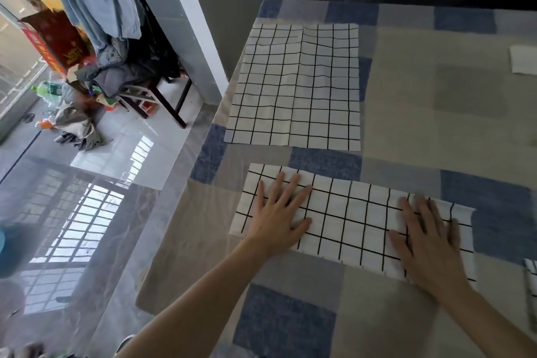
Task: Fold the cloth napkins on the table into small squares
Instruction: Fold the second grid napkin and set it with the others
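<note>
A white napkin with a black grid (353, 219), folded into a long rectangle, lies near the table's front. My left hand (280, 211) presses flat on its left end with the fingers spread. My right hand (427, 237) presses flat on its right end. Behind it a second grid napkin (296, 87) lies spread out full size. A small folded white piece (523, 59) sits at the far right edge of the view. Another grid cloth (531, 279) shows partly at the right edge.
The table wears a patchwork cloth (421, 131) of blue, grey and beige squares. Its left edge drops to a glossy tiled floor (96, 197). A chair piled with clothes (122, 67) and a red box (55, 38) stand at the back left beside a white pillar (197, 23).
</note>
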`<state>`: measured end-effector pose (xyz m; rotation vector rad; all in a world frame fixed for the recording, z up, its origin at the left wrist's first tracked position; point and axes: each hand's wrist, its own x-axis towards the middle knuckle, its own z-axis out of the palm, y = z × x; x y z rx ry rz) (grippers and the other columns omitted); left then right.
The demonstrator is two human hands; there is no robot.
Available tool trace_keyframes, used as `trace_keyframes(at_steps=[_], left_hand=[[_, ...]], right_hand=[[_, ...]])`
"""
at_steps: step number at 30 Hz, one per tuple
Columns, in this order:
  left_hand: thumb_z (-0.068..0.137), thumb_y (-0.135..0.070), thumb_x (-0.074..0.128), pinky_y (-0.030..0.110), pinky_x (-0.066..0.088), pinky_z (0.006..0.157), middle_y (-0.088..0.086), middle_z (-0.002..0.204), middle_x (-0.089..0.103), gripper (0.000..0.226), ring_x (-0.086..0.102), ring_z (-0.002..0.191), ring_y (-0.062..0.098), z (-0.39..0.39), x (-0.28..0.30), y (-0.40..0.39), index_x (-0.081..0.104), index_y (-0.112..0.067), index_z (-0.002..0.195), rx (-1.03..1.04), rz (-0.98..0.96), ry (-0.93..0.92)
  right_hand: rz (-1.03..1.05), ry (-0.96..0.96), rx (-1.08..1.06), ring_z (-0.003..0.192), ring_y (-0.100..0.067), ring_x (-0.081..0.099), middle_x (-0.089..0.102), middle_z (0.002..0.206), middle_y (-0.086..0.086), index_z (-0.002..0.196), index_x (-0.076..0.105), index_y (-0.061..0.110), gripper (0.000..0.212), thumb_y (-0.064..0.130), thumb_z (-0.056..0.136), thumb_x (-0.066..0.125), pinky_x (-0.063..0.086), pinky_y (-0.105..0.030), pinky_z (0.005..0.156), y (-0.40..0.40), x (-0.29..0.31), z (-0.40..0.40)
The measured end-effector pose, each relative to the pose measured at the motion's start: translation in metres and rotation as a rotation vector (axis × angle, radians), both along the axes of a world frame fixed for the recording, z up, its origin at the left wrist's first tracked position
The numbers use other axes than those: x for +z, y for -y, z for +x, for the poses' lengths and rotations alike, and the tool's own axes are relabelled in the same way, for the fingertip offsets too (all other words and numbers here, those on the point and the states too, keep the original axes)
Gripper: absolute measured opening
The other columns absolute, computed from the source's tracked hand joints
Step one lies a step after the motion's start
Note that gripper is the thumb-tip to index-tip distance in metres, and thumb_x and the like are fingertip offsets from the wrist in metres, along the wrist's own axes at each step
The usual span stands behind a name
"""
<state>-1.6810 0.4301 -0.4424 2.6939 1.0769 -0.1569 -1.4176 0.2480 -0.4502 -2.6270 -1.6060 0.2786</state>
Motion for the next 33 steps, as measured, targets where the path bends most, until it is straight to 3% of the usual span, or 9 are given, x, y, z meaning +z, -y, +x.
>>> trace_keyframes(at_steps=[10,16,21,24,27,33], left_hand=[[0.097,-0.061,0.024,0.061,-0.005,0.116,-0.005,0.161,-0.019,0.065,-0.027,0.145,0.023,-0.004,0.002,0.004,-0.002,-0.040,0.153,0.018,0.001,-0.003],[0.097,-0.059,0.017,0.057,-0.002,0.118,0.001,0.161,-0.020,0.063,-0.027,0.145,0.023,-0.019,0.004,-0.011,-0.008,-0.041,0.152,0.177,0.000,-0.054],[0.093,-0.058,0.017,0.060,0.000,0.117,0.018,0.161,-0.001,0.070,-0.010,0.148,0.036,0.002,0.013,-0.013,0.015,-0.020,0.151,0.472,-0.002,-0.043],[0.096,-0.050,0.024,0.055,0.001,0.119,0.012,0.162,-0.002,0.068,-0.009,0.149,0.029,0.038,0.020,0.009,0.017,-0.013,0.152,0.180,0.097,0.095],[0.100,-0.044,0.029,0.052,0.003,0.120,0.000,0.163,-0.011,0.066,-0.018,0.148,0.020,0.071,0.018,0.034,0.005,-0.016,0.155,-0.133,0.003,0.124],[0.100,-0.046,0.028,0.051,0.004,0.120,-0.009,0.163,0.005,0.059,-0.006,0.149,0.014,0.074,-0.005,0.028,0.011,-0.028,0.155,-0.171,-0.008,0.077]], right_hand=[[0.008,0.028,0.004,0.149,-0.015,-0.006,0.004,0.162,0.002,0.154,0.013,0.026,0.070,0.059,0.093,0.018,0.005,-0.055,0.118,0.002,-0.002,0.003],[0.009,0.031,-0.005,0.149,-0.015,-0.003,0.006,0.162,0.002,0.154,0.015,0.026,0.069,0.058,0.093,0.020,0.006,-0.054,0.118,0.001,-0.001,0.001],[0.000,0.036,-0.010,0.149,-0.015,-0.004,0.005,0.162,0.001,0.154,0.014,0.026,0.069,0.057,0.093,0.020,0.005,-0.054,0.118,0.001,-0.001,0.001],[0.005,0.027,-0.006,0.149,-0.015,-0.004,0.005,0.162,0.001,0.154,0.011,0.028,0.069,0.059,0.093,0.017,0.007,-0.054,0.118,0.001,-0.001,0.001],[0.005,0.021,-0.015,0.149,-0.016,-0.002,0.006,0.162,0.001,0.154,0.011,0.029,0.069,0.060,0.093,0.017,0.006,-0.053,0.118,0.000,0.000,0.001],[-0.002,0.029,-0.014,0.149,-0.016,-0.001,0.009,0.162,0.001,0.154,0.013,0.027,0.070,0.059,0.093,0.019,0.007,-0.053,0.118,0.000,0.001,0.001]])
